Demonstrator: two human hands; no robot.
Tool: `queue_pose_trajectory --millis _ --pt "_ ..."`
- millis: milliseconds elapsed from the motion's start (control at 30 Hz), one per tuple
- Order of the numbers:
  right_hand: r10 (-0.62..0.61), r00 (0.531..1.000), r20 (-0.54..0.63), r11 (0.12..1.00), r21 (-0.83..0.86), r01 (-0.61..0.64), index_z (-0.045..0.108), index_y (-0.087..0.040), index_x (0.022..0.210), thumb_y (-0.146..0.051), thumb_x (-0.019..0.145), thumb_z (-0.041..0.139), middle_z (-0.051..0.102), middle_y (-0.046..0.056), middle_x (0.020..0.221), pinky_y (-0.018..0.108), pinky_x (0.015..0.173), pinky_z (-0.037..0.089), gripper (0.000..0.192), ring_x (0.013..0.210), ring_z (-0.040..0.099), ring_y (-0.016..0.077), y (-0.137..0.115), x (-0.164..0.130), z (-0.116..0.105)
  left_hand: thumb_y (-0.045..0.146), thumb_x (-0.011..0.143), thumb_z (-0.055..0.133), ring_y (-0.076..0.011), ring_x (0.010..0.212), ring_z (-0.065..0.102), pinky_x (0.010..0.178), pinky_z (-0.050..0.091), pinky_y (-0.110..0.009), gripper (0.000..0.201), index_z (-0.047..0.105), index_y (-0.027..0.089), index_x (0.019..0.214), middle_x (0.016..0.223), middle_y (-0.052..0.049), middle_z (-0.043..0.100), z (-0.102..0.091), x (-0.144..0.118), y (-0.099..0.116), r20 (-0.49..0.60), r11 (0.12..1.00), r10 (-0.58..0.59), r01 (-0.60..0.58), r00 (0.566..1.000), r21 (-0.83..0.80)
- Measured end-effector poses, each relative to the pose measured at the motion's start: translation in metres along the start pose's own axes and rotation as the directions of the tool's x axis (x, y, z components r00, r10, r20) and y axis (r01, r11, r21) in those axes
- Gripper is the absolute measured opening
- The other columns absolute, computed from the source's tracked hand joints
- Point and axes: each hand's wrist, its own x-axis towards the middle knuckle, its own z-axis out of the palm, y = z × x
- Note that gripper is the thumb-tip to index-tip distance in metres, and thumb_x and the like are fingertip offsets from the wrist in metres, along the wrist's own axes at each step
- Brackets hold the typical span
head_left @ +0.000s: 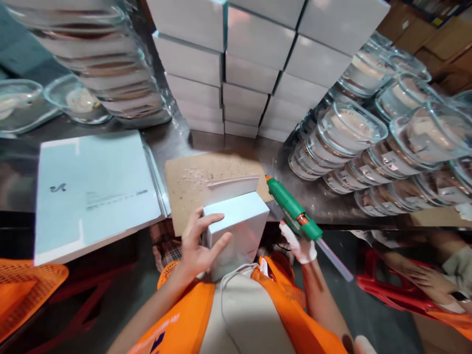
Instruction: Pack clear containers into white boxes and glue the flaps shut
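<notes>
My left hand (199,243) grips the left side of a small white box (241,226) that I hold against my chest at the table's near edge. One flap of the box stands open at its far side. My right hand (300,243), in a white glove, holds a green glue gun (293,210) with an orange tip. The gun points up and left, its tip just right of the box's open flap. A clear glue stick juts from the gun's back end toward the lower right. A brown cardboard sheet (188,182) lies on the table under and behind the box.
A stack of flat white box blanks (92,191) lies at left. Closed white boxes (254,64) are piled at the back. Stacked glass bowls (368,142) fill the right, with more glassware (99,59) at upper left. Another person's arm (416,275) and a red stool sit at lower right.
</notes>
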Motion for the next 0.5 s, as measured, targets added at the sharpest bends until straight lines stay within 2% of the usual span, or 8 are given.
queue_pose_trajectory --millis 133,200,267,333,400,433,500 --pt "0.186 0.979 0.086 0.978 0.075 -0.193 0.077 -0.016 0.085 -0.076 0.089 0.053 0.072 0.008 0.062 0.029 0.044 0.048 0.065 0.045 0.060 0.0172 0.013 0.043 0.007 0.031 0.091 0.078 -0.0237 0.113 0.065 0.099 0.052 -0.038 0.030 0.071 0.025 0.119 0.109 -0.004 0.073 -0.004 0.001 -0.004 0.008 0.997 -0.037 0.037 0.999 -0.061" --pt "0.265 0.958 0.113 0.960 0.062 -0.273 0.075 -0.015 0.075 -0.080 0.090 0.047 0.069 0.010 0.055 0.030 0.043 0.047 0.073 0.044 0.062 0.0201 0.013 0.061 0.000 0.031 0.091 0.078 -0.0236 0.114 0.065 0.097 0.053 -0.037 0.031 0.070 0.026 0.120 0.110 -0.004 0.073 -0.005 0.002 -0.004 0.006 0.997 -0.025 0.025 1.000 -0.078" --pt "0.303 0.949 0.084 0.952 0.018 -0.305 0.069 -0.019 0.062 -0.079 0.087 0.056 0.065 0.009 0.049 0.031 0.047 0.050 0.067 0.048 0.065 0.0218 0.008 0.068 -0.012 0.031 0.091 0.078 -0.0230 0.113 0.066 0.096 0.054 -0.036 0.030 0.070 0.027 0.120 0.112 -0.004 0.071 -0.007 0.003 -0.004 0.005 0.996 -0.019 0.020 1.000 -0.087" --pt "0.267 0.963 -0.019 0.963 -0.018 -0.268 0.067 -0.021 0.060 -0.070 0.083 0.071 0.067 0.005 0.053 0.029 0.057 0.054 0.054 0.059 0.069 0.0212 -0.006 0.064 -0.023 0.031 0.091 0.078 -0.0227 0.112 0.066 0.097 0.055 -0.037 0.029 0.070 0.028 0.119 0.112 -0.003 0.071 -0.008 0.003 -0.006 0.018 0.995 -0.024 0.025 1.000 -0.097" --pt "0.142 0.986 -0.090 0.990 0.009 -0.141 0.075 -0.021 0.076 -0.060 0.079 0.081 0.077 0.004 0.072 0.029 0.071 0.058 0.039 0.076 0.074 0.0210 -0.025 0.054 -0.024 0.032 0.092 0.077 -0.0233 0.114 0.066 0.097 0.055 -0.037 0.028 0.070 0.028 0.118 0.111 -0.003 0.071 -0.008 0.003 -0.007 0.048 0.993 -0.017 0.023 0.999 -0.118" --pt "0.074 0.995 -0.062 0.996 0.051 -0.071 0.079 -0.022 0.090 -0.057 0.077 0.083 0.081 0.005 0.086 0.031 0.078 0.059 0.037 0.085 0.075 0.0215 -0.035 0.049 -0.020 0.033 0.092 0.077 -0.0239 0.115 0.066 0.097 0.055 -0.037 0.027 0.070 0.028 0.118 0.112 -0.004 0.071 -0.007 0.003 -0.007 0.069 0.991 -0.006 0.016 0.998 -0.136" --pt "-0.002 0.993 0.119 0.982 0.189 -0.021 0.079 -0.021 0.110 -0.052 0.074 0.088 0.082 0.006 0.106 0.033 0.085 0.060 0.049 0.095 0.075 0.0227 -0.051 0.044 -0.004 0.036 0.092 0.077 -0.0248 0.118 0.066 0.096 0.056 -0.037 0.027 0.070 0.027 0.117 0.117 -0.006 0.069 -0.004 0.004 -0.007 0.118 0.983 0.034 -0.012 0.992 -0.184"
